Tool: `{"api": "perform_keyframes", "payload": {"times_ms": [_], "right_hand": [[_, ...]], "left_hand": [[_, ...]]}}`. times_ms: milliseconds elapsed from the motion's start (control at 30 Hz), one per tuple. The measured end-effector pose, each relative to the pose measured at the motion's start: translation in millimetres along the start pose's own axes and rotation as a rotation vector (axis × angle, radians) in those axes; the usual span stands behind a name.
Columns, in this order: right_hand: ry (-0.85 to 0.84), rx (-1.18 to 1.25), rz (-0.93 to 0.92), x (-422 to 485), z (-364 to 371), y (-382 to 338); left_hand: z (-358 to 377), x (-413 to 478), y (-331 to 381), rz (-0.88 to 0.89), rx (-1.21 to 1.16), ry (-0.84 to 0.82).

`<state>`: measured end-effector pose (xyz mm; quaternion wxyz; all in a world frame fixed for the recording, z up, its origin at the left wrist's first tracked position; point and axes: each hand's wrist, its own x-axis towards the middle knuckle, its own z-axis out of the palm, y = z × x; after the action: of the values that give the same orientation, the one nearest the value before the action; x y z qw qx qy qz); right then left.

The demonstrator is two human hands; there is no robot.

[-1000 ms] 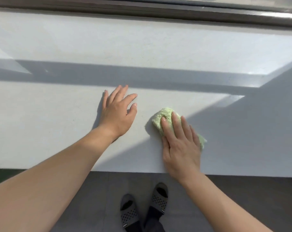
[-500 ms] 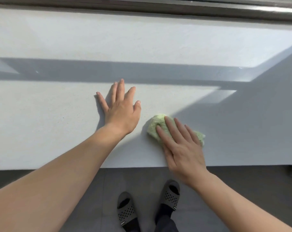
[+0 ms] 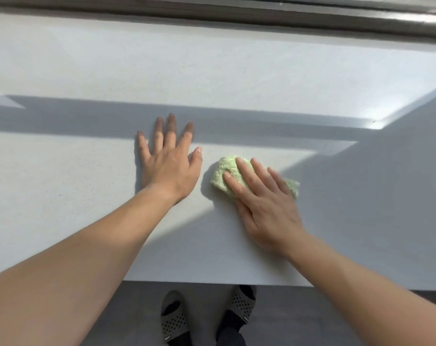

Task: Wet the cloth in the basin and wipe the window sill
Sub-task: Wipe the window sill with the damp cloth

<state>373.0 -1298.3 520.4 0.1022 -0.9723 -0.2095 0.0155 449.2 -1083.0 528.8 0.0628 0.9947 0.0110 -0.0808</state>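
Standing in grey slippers (image 3: 174,318) on the dark floor (image 3: 299,320), the person had both bare arms out over the white window sill (image 3: 62,196). The right hand (image 3: 267,208) lay flat on the bunched green cloth (image 3: 224,173), fingers straight, pressing it down rather than gripping it. Just left of that, not touching, the left hand (image 3: 169,168) was spread flat on bare sill, holding nothing, fingertips inside a shadow band (image 3: 62,116). A dark window frame (image 3: 212,13) ran along the far edge.

No text, number or sign can be read anywhere. The dark slippers (image 3: 174,320) each carry a small pale tab, perhaps a brand mark, but too blurred to read.
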Motion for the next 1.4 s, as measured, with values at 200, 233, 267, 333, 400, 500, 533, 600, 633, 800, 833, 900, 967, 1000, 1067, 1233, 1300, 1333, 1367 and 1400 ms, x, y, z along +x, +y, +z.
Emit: {"api": "perform_keyframes", "payload": {"times_ms": [200,233,267,333,400,500,533,600,633,800,833,900,967,1000,1067,1233,1300,1333,1367,1400], "right_hand": [[0.009,0.064,0.439,81.9,-23.0,70.4],[0.006,0.062,0.485,91.4,-22.8,64.9],[0.009,0.055,0.459,93.8,-20.7,54.7],[0.036,0.08,0.242,81.9,-15.6,32.5],[0.029,0.08,0.024,64.9,-12.1,28.6],[-0.039,0.06,-0.03,90.5,-19.7,69.3],[-0.042,0.052,0.052,107.6,-22.7,83.7],[-0.038,0.069,0.306,141.0,-27.8,101.1],[-0.027,0.072,0.407,152.0,-27.2,99.0],[-0.037,0.046,0.067,126.2,-13.6,59.6],[-0.065,0.037,-0.038,124.1,-13.7,66.1],[-0.073,0.031,-0.084,144.3,-15.5,92.0],[-0.015,0.021,0.111,179.4,-17.8,116.4],[0.008,0.038,0.258,197.9,-20.0,125.7],[0.058,0.064,0.484,226.1,-20.0,129.2],[0.035,0.007,0.138,235.3,-4.4,91.7],[0.0,-0.001,0.03,250.1,-4.3,96.7],[0.002,0.0,0.028,258.2,-6.2,99.8],[0.007,0.001,0.032,262.2,-9.2,102.8],[0.005,0.008,0.036,263.0,-12.3,106.7]], "left_hand": [[0.5,-9.2,4.2,-0.015,0.044,0.018],[0.5,-9.1,4.7,-0.017,0.041,0.018],[0.2,-8.9,5.1,-0.021,0.036,0.014],[0.4,-7.6,5.9,-0.029,0.031,0.009],[-0.7,-7.1,6.0,-0.033,0.034,0.006],[-1.5,-6.5,6.0,-0.026,0.027,-0.03],[-2.1,-7.5,6.8,-0.025,0.019,-0.046],[-5.4,-6.0,9.4,-0.028,-0.004,-0.059],[-7.0,-2.0,11.0,-0.027,-0.018,-0.056],[-11.0,49.7,20.2,0.044,-0.095,0.039],[-11.0,62.7,21.9,0.056,-0.089,0.046],[-10.0,84.0,26.2,0.044,-0.086,0.048],[-7.8,98.7,33.8,0.025,-0.139,0.037],[-6.3,103.8,38.9,0.027,-0.175,0.023],[0.1,108.1,49.4,0.039,-0.182,0.004],[16.6,96.0,60.6,0.032,-0.101,0.118],[21.2,93.3,66.3,0.033,-0.088,0.127],[21.4,91.4,68.9,0.038,-0.087,0.131],[20.0,88.5,72.0,0.043,-0.088,0.137],[18.3,86.2,73.5,0.046,-0.09,0.142]]}}
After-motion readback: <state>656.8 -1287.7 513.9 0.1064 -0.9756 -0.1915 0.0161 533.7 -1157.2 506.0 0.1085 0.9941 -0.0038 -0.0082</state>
